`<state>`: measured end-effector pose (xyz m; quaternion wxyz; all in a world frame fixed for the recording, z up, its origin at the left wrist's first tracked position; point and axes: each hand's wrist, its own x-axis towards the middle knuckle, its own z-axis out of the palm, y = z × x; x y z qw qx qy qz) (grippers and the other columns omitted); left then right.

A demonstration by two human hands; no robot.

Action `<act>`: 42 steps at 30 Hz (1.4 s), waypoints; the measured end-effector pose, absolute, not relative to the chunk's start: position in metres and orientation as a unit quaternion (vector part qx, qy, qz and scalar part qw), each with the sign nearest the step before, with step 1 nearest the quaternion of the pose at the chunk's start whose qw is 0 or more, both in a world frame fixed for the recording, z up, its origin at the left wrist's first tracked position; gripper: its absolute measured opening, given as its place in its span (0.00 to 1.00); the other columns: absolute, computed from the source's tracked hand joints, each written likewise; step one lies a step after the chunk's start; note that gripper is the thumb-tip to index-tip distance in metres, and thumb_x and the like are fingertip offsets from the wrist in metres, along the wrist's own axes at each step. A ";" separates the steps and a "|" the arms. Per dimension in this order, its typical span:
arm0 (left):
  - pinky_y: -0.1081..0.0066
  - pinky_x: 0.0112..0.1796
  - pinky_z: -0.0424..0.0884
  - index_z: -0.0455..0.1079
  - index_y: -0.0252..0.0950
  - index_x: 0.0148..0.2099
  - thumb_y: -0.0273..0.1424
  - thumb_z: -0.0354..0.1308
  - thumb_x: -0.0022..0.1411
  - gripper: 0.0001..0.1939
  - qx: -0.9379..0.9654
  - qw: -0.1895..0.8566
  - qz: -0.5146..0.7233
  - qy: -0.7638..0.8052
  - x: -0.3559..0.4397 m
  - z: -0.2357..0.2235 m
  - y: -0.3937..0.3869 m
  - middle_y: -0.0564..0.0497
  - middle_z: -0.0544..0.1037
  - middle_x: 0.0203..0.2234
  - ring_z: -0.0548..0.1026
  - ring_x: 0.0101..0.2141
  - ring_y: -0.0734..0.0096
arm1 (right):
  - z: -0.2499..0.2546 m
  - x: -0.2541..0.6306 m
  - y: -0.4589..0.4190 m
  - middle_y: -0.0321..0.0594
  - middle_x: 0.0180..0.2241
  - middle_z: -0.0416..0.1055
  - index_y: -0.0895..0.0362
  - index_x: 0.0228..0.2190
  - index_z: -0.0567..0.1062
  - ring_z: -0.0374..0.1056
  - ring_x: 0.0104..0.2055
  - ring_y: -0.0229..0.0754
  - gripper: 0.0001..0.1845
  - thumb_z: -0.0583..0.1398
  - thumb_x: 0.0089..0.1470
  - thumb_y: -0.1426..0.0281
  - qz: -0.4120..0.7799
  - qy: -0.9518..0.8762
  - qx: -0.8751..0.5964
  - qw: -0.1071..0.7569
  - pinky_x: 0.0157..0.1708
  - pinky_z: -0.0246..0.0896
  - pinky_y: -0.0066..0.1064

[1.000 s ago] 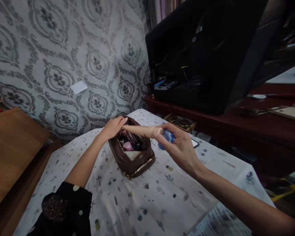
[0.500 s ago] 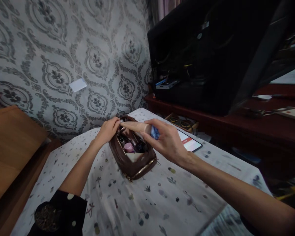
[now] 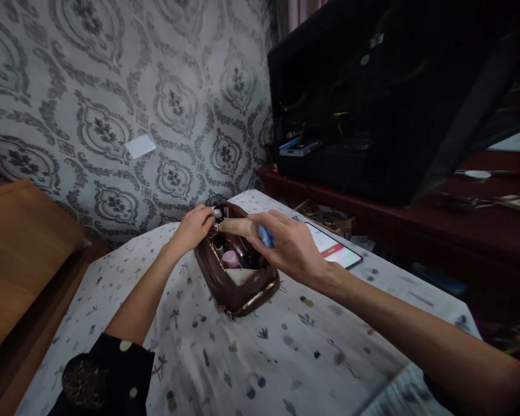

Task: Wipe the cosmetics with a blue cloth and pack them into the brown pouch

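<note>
With its narrow end now at the mouth of the open brown bag (image 3: 216, 283), perhaps just inside, the beige tube (image 3: 234, 226) sits in the right hand's (image 3: 294, 249) closed fingers (something blue (image 3: 267, 236) beside them), while the left hand (image 3: 193, 228) grips the bag's rim.

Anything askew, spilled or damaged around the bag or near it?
Nothing looks spilled or damaged: the brown zip bag sits open with the pink container inside. Only the white rectangular card or plate on the patterned wallpaper looks tilted, though the camera angle may exaggerate that.
</note>
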<state>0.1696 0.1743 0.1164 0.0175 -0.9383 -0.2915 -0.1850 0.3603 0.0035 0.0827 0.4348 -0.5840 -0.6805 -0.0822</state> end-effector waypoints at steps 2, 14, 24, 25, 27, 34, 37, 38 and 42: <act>0.66 0.43 0.69 0.73 0.37 0.40 0.29 0.48 0.69 0.12 -0.945 0.010 -0.178 -0.276 0.169 0.116 0.174 0.47 0.75 0.36 0.74 0.39 0.63 | 0.090 0.363 0.003 0.46 0.41 0.77 0.56 0.45 0.75 0.74 0.39 0.47 0.13 0.57 0.63 0.65 -0.096 -0.678 -0.567 0.457 0.37 0.64 0.32; 0.68 0.43 0.66 0.74 0.37 0.36 0.34 0.54 0.64 0.09 -0.967 -0.062 -0.117 -0.219 0.164 0.133 0.167 0.51 0.78 0.34 0.73 0.39 0.64 | 0.184 0.375 0.030 0.40 0.28 0.75 0.59 0.35 0.80 0.69 0.31 0.42 0.10 0.61 0.55 0.68 -0.094 -0.675 -0.584 0.441 0.34 0.63 0.33; 0.68 0.42 0.68 0.72 0.36 0.32 0.33 0.55 0.63 0.09 -0.966 -0.042 -0.105 -0.232 0.163 0.122 0.180 0.50 0.75 0.34 0.73 0.38 0.65 | 0.229 0.362 0.100 0.38 0.23 0.70 0.64 0.32 0.81 0.68 0.30 0.40 0.11 0.65 0.50 0.68 -0.016 -0.729 -0.643 0.234 0.28 0.60 0.28; 0.69 0.43 0.69 0.73 0.37 0.32 0.32 0.56 0.63 0.09 -0.966 -0.042 -0.107 -0.231 0.163 0.121 0.181 0.49 0.75 0.35 0.73 0.39 0.65 | 0.231 0.360 0.106 0.38 0.23 0.70 0.64 0.32 0.81 0.67 0.29 0.40 0.10 0.65 0.50 0.68 -0.005 -0.734 -0.643 0.218 0.27 0.60 0.28; 0.69 0.44 0.70 0.73 0.37 0.32 0.32 0.56 0.62 0.08 -0.966 -0.041 -0.111 -0.230 0.164 0.119 0.182 0.48 0.76 0.37 0.74 0.41 0.64 | 0.233 0.355 0.115 0.38 0.24 0.71 0.63 0.31 0.81 0.67 0.28 0.39 0.09 0.65 0.50 0.69 0.014 -0.745 -0.640 0.188 0.26 0.58 0.28; 0.67 0.47 0.72 0.75 0.36 0.34 0.28 0.57 0.61 0.06 -0.964 -0.049 -0.126 -0.230 0.164 0.116 0.181 0.48 0.78 0.39 0.75 0.42 0.63 | 0.222 0.341 0.135 0.43 0.32 0.78 0.64 0.36 0.83 0.69 0.30 0.38 0.13 0.63 0.52 0.69 0.048 -0.759 -0.635 0.137 0.26 0.58 0.27; 0.65 0.48 0.72 0.74 0.37 0.34 0.28 0.56 0.61 0.06 -0.963 -0.053 -0.132 -0.229 0.163 0.115 0.180 0.48 0.78 0.39 0.75 0.42 0.63 | 0.215 0.336 0.140 0.46 0.37 0.80 0.64 0.42 0.83 0.72 0.36 0.41 0.16 0.62 0.53 0.70 0.032 -0.757 -0.638 0.138 0.30 0.60 0.27; 0.65 0.48 0.72 0.74 0.37 0.34 0.28 0.56 0.62 0.06 -0.963 -0.055 -0.133 -0.227 0.163 0.116 0.179 0.48 0.78 0.39 0.75 0.42 0.62 | 0.212 0.335 0.142 0.47 0.38 0.80 0.64 0.43 0.82 0.73 0.38 0.42 0.17 0.63 0.53 0.70 0.026 -0.753 -0.643 0.138 0.31 0.61 0.27; 0.64 0.48 0.71 0.72 0.37 0.34 0.29 0.55 0.63 0.07 -0.966 -0.050 -0.129 -0.220 0.164 0.117 0.176 0.48 0.77 0.38 0.74 0.43 0.61 | 0.193 0.332 0.155 0.47 0.44 0.80 0.59 0.47 0.81 0.75 0.46 0.47 0.20 0.63 0.53 0.67 -0.001 -0.738 -0.663 0.125 0.36 0.64 0.26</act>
